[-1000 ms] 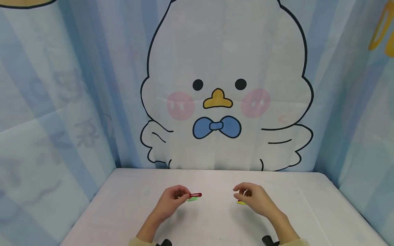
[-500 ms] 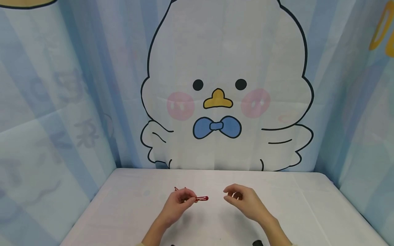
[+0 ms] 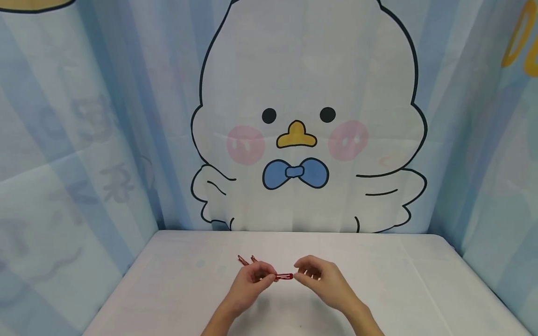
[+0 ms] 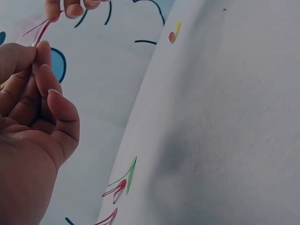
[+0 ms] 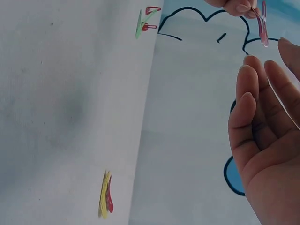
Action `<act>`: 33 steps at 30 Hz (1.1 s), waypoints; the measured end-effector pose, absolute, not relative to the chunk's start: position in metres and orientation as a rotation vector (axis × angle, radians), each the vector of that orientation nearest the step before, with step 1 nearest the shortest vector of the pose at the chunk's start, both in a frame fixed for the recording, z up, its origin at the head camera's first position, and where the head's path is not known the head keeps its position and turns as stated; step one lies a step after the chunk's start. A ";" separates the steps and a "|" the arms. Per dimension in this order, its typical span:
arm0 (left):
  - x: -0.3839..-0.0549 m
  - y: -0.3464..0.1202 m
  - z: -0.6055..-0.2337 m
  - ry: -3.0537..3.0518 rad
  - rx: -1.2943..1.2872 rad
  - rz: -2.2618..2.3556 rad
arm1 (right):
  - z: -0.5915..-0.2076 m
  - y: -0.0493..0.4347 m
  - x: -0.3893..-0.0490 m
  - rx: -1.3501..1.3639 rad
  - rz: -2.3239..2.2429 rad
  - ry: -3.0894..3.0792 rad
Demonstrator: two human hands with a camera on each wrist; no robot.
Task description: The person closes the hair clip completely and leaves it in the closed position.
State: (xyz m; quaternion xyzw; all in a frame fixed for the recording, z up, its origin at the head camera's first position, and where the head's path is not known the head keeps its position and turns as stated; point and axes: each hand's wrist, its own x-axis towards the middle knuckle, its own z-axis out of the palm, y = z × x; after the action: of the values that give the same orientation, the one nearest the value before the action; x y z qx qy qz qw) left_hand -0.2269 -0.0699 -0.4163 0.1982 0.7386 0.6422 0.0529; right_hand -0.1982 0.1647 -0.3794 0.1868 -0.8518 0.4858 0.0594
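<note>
Between thumb and fingertips, my left hand pinches one end of a red snap hair clip, held up over the table. Its two arms are spread apart in both wrist views. My right hand faces the clip's free end, thumb and bent fingers parted around it; in the right wrist view a small gap shows between these fingertips and the clip. Behind the left hand lie more red hair clips. A green hair clip beside them is hidden from the head view.
On the white table, a yellow hair clip and a red one lie side by side toward the right, hidden behind the right hand in the head view. A printed curtain stands at the table's back edge.
Both hands have moved inward and toward the person, bringing the red hair clip to the right hand's fingertips. Red clips on the table have come into view behind the left hand.
</note>
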 end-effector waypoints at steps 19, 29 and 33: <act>-0.218 -0.068 -0.422 2.181 0.572 1.981 | -0.390 0.150 -0.191 0.568 1.571 -2.527; -0.212 -0.061 -0.420 2.159 0.579 2.048 | -0.396 0.150 -0.189 0.583 1.612 -2.402; -0.211 -0.059 -0.419 2.214 0.526 2.063 | -0.396 0.147 -0.187 0.556 1.614 -2.395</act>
State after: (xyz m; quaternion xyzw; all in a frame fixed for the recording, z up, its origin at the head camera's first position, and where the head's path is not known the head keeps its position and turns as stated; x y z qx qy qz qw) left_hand -0.2107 -0.0587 -0.4192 0.1712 0.7203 0.6713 0.0351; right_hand -0.1871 0.1475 -0.3956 0.1881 -0.8102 0.5460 0.1000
